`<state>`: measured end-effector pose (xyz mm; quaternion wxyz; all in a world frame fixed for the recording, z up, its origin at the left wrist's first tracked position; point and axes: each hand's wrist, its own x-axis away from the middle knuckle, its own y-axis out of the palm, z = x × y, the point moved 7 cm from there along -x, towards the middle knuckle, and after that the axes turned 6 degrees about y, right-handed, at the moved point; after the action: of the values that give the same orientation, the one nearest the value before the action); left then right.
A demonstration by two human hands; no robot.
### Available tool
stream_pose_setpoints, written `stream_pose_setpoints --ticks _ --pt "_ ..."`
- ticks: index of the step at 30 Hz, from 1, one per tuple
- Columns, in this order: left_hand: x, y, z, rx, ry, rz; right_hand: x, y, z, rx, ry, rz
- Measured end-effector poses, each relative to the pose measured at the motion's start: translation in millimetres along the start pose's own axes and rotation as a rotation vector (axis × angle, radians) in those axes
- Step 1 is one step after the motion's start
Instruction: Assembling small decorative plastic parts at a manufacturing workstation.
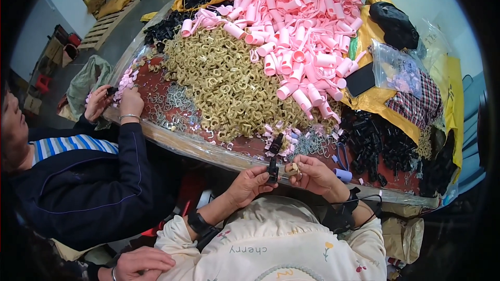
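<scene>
My left hand [248,185] pinches a small black plastic part [272,171] at the table's near edge. Just to its right, my right hand [316,175] grips a small gold-coloured clip-like piece [291,168] between thumb and fingers. The two pieces are close together; whether they touch is unclear. Beyond my hands another black part [276,143] lies on small pink pieces [284,149]. Silver metal hooks [316,144] are heaped to the right of these. A lavender cylinder [342,175] rests beside my right hand.
Gold-coloured pieces [224,83] and pink plastic tubes [297,47] form large heaps on the table. Black parts [367,143] lie at right, near a dark phone-like slab [360,80]. At left a co-worker's hands [131,105] handle small parts; another person's hand [143,264] touches my left sleeve.
</scene>
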<state>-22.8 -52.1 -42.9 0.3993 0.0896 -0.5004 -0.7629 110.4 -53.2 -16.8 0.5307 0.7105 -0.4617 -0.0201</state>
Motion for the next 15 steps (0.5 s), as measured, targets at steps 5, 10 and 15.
stream_pose_setpoints --ticks 5,10,15 --pt "0 0 0 -0.003 -0.003 0.003 0 0 4 -0.024 0.011 -0.024" --pt "5 22 20 -0.518 0.242 -0.094 -1 -17 6 -0.075 -0.012 0.014" --pt "35 114 51 -1.953 0.476 -0.387 3 -27 8 -0.113 -0.035 0.031"
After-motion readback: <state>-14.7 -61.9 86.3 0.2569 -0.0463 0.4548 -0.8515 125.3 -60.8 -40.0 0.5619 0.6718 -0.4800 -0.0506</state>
